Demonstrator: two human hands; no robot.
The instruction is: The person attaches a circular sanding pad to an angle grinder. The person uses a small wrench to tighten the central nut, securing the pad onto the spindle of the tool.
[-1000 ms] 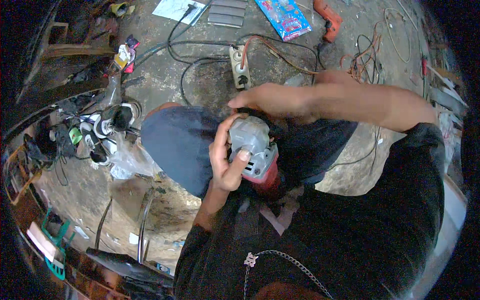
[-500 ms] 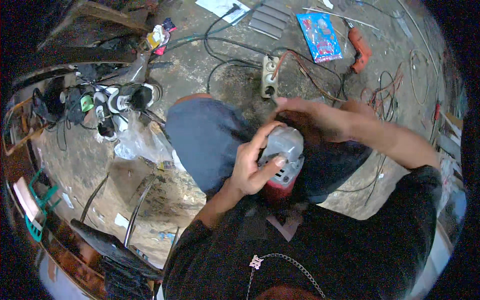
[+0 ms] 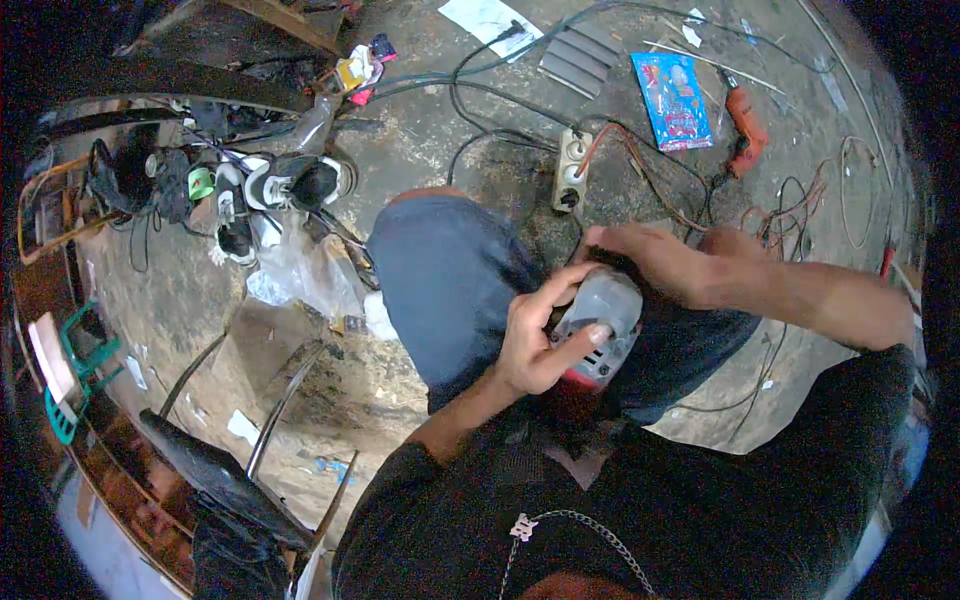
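Observation:
My left hand is wrapped round a power tool with a silver-grey metal head and red body, probably an angle grinder. Its thumb lies across the vented side. The tool sits between my thighs, close to my body, its lower end lost in shadow against my shirt. On the far side of the metal head is my right hand, slightly blurred, its fingers curled in. Whatever those fingers grip is hidden. A dark cord runs from near the right hand toward a white power strip on the floor just beyond.
An orange drill, a blue packet and a grey ridged plate lie on the concrete ahead. Cables tangle at the right. Sneakers and a clear plastic bag are at the left, with a black-seated stool nearer.
The whole view has shifted, so the floor things appear lower and further right. Both hands keep about the same hold and place at the tool.

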